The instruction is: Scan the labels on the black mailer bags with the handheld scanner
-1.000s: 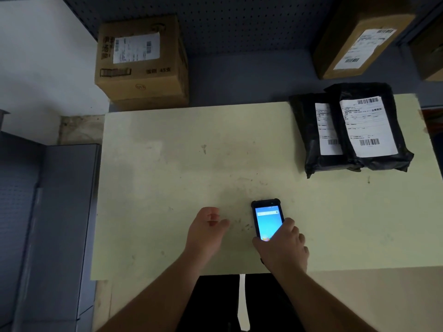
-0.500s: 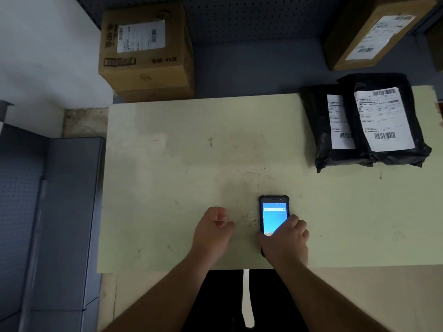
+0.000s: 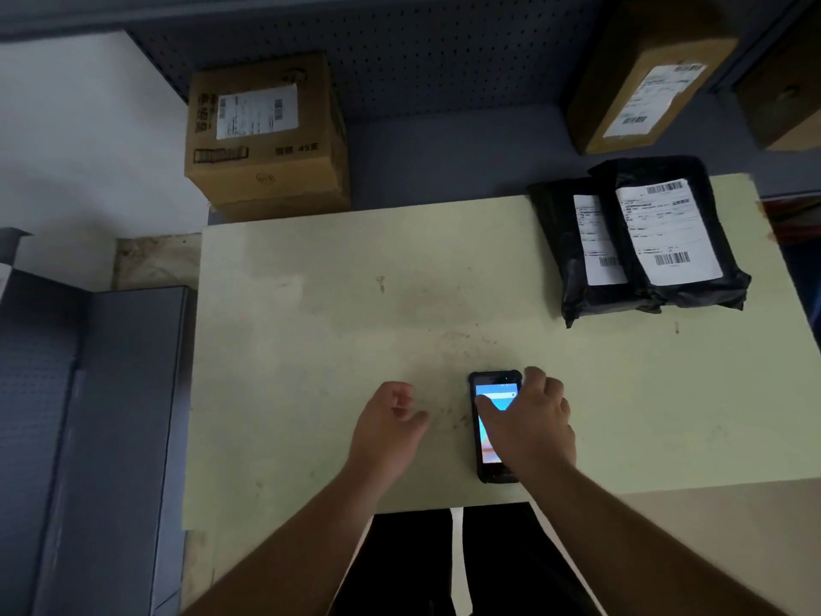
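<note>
Scanning has not begun, as far as I can judge: your right hand (image 3: 528, 420) curls its fingers (image 3: 535, 376) around the handheld scanner (image 3: 491, 426) lying near the worktop (image 3: 311, 331) front edge, your left hand (image 3: 388, 426) rests loosely curled and empty beside it, and both black mailer bags (image 3: 653, 235) wait overlapped, labels up, at the far right.

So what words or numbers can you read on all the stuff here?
"45": printed on the front of the left cardboard box, beside characters too blurred to read.
"013": perhaps, in an oval stamp lower on that box.
Labels on both black mailer bags, both boxes, and the scanner screen: too small or blurred.
</note>
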### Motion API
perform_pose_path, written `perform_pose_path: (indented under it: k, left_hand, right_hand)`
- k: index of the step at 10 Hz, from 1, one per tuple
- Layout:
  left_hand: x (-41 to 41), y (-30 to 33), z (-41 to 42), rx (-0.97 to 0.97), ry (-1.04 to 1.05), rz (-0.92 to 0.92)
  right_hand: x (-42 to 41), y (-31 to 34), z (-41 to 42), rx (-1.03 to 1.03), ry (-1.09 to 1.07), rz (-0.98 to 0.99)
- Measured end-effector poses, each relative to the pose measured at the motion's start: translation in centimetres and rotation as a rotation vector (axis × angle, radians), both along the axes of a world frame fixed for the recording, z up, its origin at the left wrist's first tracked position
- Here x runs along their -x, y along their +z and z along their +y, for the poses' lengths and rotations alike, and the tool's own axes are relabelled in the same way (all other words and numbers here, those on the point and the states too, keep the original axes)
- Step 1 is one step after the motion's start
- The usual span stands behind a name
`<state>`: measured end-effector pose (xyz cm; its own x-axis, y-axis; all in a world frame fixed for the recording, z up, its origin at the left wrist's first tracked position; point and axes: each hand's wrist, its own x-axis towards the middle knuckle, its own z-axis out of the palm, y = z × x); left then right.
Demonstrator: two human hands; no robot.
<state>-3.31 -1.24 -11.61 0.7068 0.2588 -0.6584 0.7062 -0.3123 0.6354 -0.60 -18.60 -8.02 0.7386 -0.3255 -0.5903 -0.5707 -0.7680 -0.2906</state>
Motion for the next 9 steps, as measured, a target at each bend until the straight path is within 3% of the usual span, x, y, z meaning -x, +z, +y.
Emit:
perform_pose_path:
  k: [9]
  left_hand:
    - [-9.5, 17.4, -0.2, -0.069, -0.151, -0.566]
  right_hand:
    - [-7.6, 20.9, 0.5, -0.428, 0.054, -0.583]
